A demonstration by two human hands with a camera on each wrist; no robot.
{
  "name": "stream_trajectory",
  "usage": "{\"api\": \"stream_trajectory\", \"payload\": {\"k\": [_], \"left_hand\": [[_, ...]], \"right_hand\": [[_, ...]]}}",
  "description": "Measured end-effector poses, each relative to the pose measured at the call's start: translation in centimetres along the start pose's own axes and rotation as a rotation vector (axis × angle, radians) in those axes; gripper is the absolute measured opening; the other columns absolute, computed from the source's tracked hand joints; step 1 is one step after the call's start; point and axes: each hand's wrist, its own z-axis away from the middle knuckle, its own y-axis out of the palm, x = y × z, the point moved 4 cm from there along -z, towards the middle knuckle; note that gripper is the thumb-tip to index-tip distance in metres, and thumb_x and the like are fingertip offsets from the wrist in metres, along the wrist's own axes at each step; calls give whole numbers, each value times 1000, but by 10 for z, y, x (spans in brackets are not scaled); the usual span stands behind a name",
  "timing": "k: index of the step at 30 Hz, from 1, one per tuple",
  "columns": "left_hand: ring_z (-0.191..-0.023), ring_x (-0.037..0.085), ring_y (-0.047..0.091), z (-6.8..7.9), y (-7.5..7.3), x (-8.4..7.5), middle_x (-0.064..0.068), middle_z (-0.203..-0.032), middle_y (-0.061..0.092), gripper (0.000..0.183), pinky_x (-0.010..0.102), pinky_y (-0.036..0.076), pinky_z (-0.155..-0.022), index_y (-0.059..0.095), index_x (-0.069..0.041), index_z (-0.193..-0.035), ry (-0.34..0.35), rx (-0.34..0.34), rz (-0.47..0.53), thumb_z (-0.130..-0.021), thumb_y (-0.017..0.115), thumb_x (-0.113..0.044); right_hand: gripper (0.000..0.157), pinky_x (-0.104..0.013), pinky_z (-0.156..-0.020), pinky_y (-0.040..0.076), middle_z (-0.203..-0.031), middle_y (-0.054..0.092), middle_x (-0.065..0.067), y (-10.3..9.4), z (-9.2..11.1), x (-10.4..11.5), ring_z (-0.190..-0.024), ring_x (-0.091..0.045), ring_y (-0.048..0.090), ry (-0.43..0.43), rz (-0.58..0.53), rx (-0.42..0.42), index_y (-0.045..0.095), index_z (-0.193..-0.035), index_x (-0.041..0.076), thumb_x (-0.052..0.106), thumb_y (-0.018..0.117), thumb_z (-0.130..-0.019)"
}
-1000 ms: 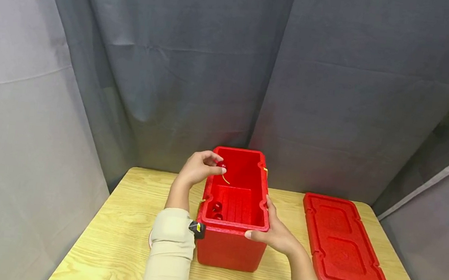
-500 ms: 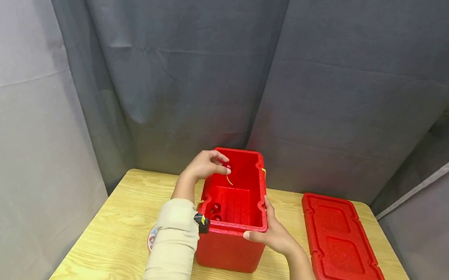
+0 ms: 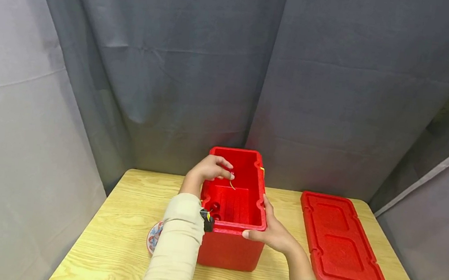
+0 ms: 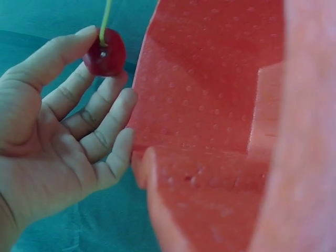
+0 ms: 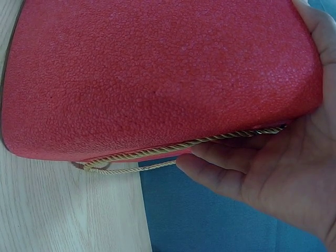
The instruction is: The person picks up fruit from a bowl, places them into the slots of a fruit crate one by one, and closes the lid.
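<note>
A red foam box [image 3: 231,252] stands uncovered on the wooden table. My left hand [image 3: 210,168] is over its opening and pinches a dark red cherry [image 4: 106,56] by its side, between thumb and fingertips; the greenish stem [image 4: 106,18] sticks out free. Two more cherries [image 3: 215,207] lie on the box floor at the near left corner. With my right hand [image 3: 278,233] I grip the near right corner of the box, thumb on the front face and fingers along the right side. In the right wrist view those fingers lie beside a twisted gold cord [image 5: 157,150] on the box.
The red lid [image 3: 344,244] lies flat at the table's right. A patterned plate [image 3: 153,238] sits left of the box, partly hidden by my left sleeve. Grey curtains [image 3: 190,72] hang behind the table and at both sides.
My left hand has moved right and a little lower with the cherry, farther over the box opening. More of the plate shows beside the sleeve. The right hand keeps its grip.
</note>
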Motion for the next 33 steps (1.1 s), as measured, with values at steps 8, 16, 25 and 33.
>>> {"api": "stream_trajectory", "payload": {"k": [8,16,25,33], "left_hand": [[-86,29,58,-2,1,2,6,-90,63,33,31,48,-71,64,-1,-109,-5,-6,-38,-78,72,-11],[-91,32,58,2,-1,2,8,-98,60,40,31,49,-71,62,-4,-111,-26,-21,-43,-77,75,-20],[-89,29,58,13,-7,-8,9,-104,57,40,32,50,-71,59,-5,-114,-51,-35,-37,-79,73,-20],[-87,25,57,37,-13,-9,7,-100,59,33,37,50,-75,62,-8,-109,27,-80,-73,-79,72,-18]], "right_hand": [[112,-41,-81,50,-135,35,-15,1,-1,0,-116,-35,42,15,-3,-3,-3,-147,19,17,78,-70],[112,-40,-80,50,-135,35,-15,5,-1,-2,-115,-35,43,27,-17,-8,-4,-147,20,17,78,-71],[112,-41,-80,50,-135,36,-13,6,-3,-2,-116,-33,43,30,-18,-6,-1,-147,21,18,79,-70],[111,-40,-80,50,-133,37,-13,8,-3,-2,-116,-33,42,13,-41,4,-2,-147,21,17,78,-71]]}}
